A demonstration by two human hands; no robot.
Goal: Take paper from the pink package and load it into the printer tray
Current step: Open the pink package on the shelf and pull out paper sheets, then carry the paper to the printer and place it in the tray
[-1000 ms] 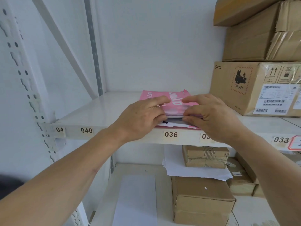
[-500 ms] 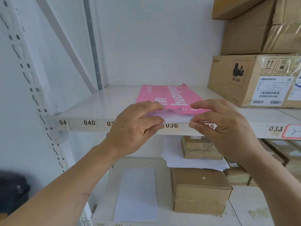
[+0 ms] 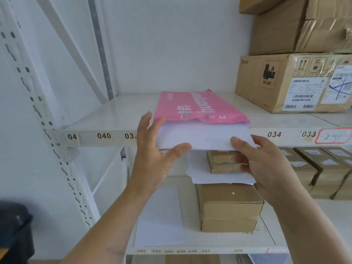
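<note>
Both hands clamp the paper [image 3: 203, 137]: left hand [image 3: 152, 155] at 9, right hand [image 3: 266, 164] at 3. Stack sticks out of pink pkg [image 3: 198, 109] on shelf [image 3: 114, 119], long axis 12–6, toward person.

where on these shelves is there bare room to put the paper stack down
Upper shelf: bare between the left upright and the pink package, with a narrower strip between the package and the PICO box. The right end is stacked with cartons. Lower shelf: crowded with loose sheets and brown boxes. Both hands grip the paper.
</note>
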